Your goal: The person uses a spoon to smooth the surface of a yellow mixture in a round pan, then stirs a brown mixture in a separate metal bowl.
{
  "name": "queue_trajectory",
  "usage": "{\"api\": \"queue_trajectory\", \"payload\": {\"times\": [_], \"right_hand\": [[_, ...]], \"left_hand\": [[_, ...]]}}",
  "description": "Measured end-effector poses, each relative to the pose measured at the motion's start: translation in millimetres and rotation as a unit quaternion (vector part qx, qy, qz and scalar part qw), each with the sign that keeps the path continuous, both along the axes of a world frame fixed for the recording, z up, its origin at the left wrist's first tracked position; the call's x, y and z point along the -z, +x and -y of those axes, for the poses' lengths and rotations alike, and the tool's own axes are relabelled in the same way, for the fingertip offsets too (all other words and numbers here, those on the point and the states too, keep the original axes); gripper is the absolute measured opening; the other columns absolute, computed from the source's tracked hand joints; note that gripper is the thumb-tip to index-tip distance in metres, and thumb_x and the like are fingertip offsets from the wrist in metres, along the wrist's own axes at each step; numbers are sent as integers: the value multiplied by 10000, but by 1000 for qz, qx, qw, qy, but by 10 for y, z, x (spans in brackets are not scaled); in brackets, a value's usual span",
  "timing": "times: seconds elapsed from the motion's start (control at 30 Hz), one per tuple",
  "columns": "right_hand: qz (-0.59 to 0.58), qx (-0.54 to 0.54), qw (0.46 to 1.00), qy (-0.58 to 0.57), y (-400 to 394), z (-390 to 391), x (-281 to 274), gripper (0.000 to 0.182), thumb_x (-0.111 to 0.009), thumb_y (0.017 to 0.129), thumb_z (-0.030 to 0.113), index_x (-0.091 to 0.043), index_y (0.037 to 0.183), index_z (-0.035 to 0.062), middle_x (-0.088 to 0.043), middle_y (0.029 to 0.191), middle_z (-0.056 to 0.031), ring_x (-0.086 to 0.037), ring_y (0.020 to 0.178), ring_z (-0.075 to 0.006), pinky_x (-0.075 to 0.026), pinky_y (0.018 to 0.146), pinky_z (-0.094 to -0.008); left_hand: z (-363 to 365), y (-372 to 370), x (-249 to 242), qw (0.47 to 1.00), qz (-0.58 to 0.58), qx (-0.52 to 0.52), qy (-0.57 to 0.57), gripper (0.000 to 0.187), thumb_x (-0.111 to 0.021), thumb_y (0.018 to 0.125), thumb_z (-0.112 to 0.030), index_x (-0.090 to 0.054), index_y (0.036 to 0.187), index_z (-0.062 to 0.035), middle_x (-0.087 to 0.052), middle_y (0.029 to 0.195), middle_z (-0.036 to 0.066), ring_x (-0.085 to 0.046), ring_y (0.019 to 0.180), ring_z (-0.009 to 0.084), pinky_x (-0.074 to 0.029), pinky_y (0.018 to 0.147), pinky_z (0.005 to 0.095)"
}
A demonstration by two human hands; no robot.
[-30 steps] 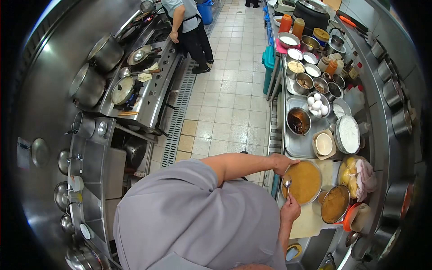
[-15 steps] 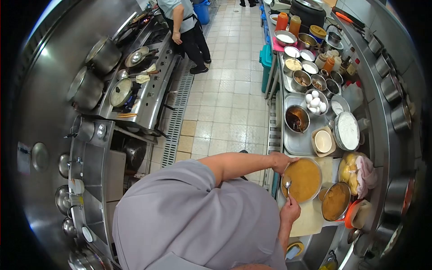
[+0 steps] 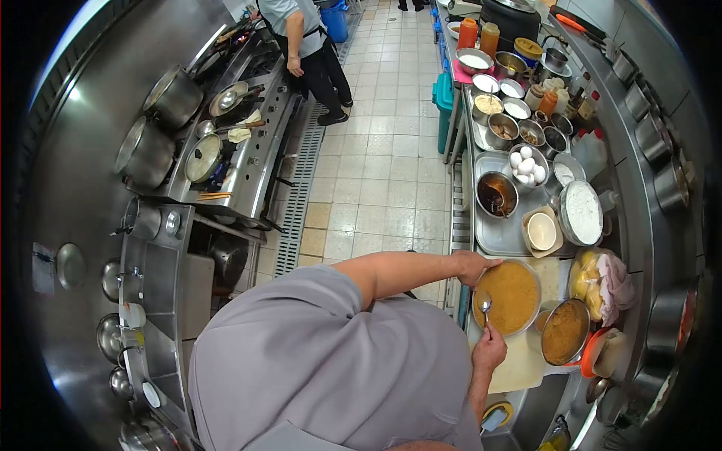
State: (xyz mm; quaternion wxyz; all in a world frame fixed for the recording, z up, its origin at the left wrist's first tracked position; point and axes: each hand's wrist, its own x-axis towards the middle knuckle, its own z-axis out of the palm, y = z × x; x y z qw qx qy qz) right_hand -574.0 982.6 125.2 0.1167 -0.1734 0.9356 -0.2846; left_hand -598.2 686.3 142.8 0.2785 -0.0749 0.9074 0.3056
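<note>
A round pan (image 3: pixel 538 301) filled with a flat golden-brown crumb layer (image 3: pixel 511 289) rests on a pale cutting board (image 3: pixel 519 368). At the pan's upper left rim is my left hand (image 3: pixel 475 266), its fingers closed on the edge. My right hand (image 3: pixel 490 347), below the pan, is closed around the handle of a metal spoon (image 3: pixel 485 304), whose bowl lies on the crumbs near the pan's left side. Right of the pan, a tilted metal bowl (image 3: pixel 565 331) holds more of the brown crumbs.
Beyond the pan is a metal tray (image 3: pixel 496 239) with a bowl of dark sauce (image 3: pixel 496 194) and a bowl of eggs (image 3: pixel 528 167). A bowl of white powder (image 3: pixel 581 214) stands right. A co-worker (image 3: pixel 308 56) stands by the stove (image 3: pixel 241 158).
The spoon and my right hand have shifted slightly up and right over the crumbs. My left hand stays at the pan's rim.
</note>
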Motion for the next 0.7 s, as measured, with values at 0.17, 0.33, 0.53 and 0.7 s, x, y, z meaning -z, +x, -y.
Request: {"api": "queue_trajectory", "payload": {"times": [0.17,0.33,0.53,0.7], "right_hand": [[-6,-19,1000,-18,-79,-40,183,241,-695,990,155,-831,1174,80,-801,1018,-206,-770,934,-399,-591,835,-477],[-14,23,998,-57,-97,-112,223,255,-647,1039,264,-818,1159,116,-785,1019,-183,-747,944,-409,-580,826,-482],[-1,61,998,10,-72,-89,-1,216,-697,1012,255,-842,1167,215,-810,1068,-111,-766,967,-352,-598,837,-475],[6,85,996,21,-78,-116,-95,220,-695,1007,246,-843,1168,214,-813,1079,-110,-770,965,-343,-601,830,-470]], "left_hand": [[67,-42,96,998,-42,25,-25,1202,-893,827,-513,-164,1769,-349,-754,1338,151,-727,1232,368,-571,988,517],[152,-209,571,988,-128,45,71,1118,-893,802,-402,-307,1730,-187,-770,1280,204,-776,1062,380,-608,936,512],[78,-250,74,999,-12,38,7,1203,-926,845,-267,-158,1771,-268,-727,1364,196,-712,1240,335,-539,1098,429],[115,-278,99,999,15,33,31,1216,-929,844,-348,-143,1769,-268,-619,1549,212,-612,1408,395,-489,1191,456]]}}
